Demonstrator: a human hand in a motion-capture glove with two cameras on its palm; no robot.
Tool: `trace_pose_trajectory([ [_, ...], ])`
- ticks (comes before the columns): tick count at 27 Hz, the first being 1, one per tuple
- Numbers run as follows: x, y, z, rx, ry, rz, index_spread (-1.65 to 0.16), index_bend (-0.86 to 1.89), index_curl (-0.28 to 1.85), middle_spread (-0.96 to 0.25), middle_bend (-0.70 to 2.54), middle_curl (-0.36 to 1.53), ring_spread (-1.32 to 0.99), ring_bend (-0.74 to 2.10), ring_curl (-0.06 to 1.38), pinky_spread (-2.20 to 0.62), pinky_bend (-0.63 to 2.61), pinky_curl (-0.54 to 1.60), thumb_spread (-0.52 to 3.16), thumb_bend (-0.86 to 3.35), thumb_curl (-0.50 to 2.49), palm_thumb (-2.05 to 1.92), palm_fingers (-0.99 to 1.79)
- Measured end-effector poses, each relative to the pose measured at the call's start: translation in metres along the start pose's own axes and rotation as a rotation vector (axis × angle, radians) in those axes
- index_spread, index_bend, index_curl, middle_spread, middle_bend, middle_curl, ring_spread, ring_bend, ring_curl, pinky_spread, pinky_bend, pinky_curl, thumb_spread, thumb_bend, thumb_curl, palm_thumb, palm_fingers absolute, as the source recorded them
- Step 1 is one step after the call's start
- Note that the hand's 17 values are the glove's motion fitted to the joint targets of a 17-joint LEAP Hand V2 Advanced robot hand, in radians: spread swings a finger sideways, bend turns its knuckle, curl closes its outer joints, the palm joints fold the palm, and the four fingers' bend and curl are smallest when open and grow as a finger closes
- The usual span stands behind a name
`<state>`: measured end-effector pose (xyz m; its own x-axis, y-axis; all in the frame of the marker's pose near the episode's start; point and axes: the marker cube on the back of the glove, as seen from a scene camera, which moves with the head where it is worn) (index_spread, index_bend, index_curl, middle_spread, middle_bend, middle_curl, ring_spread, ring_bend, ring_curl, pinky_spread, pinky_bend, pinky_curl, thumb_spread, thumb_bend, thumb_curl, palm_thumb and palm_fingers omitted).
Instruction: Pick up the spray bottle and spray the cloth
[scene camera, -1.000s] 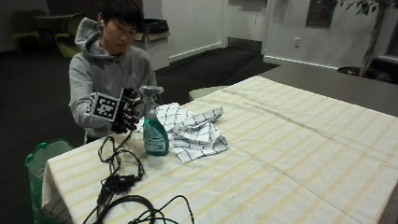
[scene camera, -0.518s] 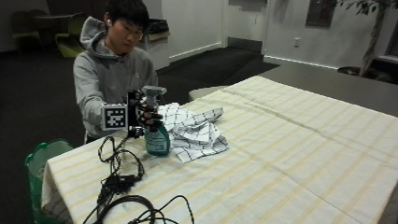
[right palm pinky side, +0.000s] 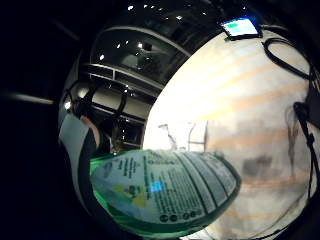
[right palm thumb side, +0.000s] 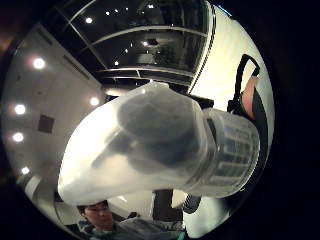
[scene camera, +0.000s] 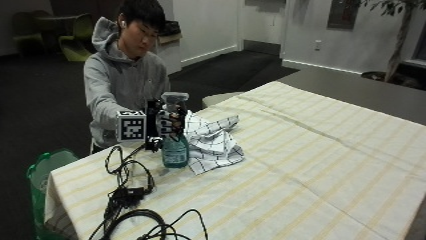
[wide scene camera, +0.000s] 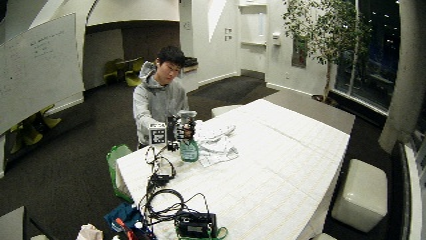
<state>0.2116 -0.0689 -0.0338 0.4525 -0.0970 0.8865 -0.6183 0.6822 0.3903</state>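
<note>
Your right hand (scene camera: 168, 121) is reaching forward, arm extended, fingers wrapping the neck of the bottle (scene camera: 174, 145), which is standing upright on the table (scene camera: 319, 165), touching the cloth (scene camera: 212, 142).

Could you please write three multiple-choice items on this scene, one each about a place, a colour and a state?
1. The checked cloth lies: A) beside the spray bottle B) on the floor C) on a chair.
2. The bottle's lower body is: A) red B) teal green C) black.
3. The bottle is: A) lying flat B) upright on the table C) upside down.

A: the cloth is crumpled right next to the bottle.
B: its body shows teal green.
B: it stands on its base, the gloved right hand at its neck.
</note>
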Motion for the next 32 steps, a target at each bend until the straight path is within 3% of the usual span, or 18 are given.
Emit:
trace_pose_trajectory([
  [9, -0.024, -0.034, 0.028, -0.260, 0.291, -0.024, -0.22, 0.40, 0.41, -0.10, 0.61, 0.49, -0.14, 0.71, 0.44, -0.24, 0.40, 0.37, 0.34, -0.03, 0.57, 0.97, 1.44],
  [22, -0.058, -0.023, 0.077, -0.614, 1.066, -0.184, -0.20, 0.46, 0.48, -0.11, 0.65, 0.52, -0.15, 0.72, 0.47, -0.28, 0.42, 0.39, 0.20, -0.03, 0.63, 0.95, 1.42],
  [32, -0.044, -0.008, 0.091, -0.682, 1.114, -0.140, -0.20, 0.46, 0.51, -0.11, 0.66, 0.52, -0.16, 0.73, 0.48, -0.28, 0.44, 0.40, 0.16, -0.03, 0.67, 0.94, 1.41],
])
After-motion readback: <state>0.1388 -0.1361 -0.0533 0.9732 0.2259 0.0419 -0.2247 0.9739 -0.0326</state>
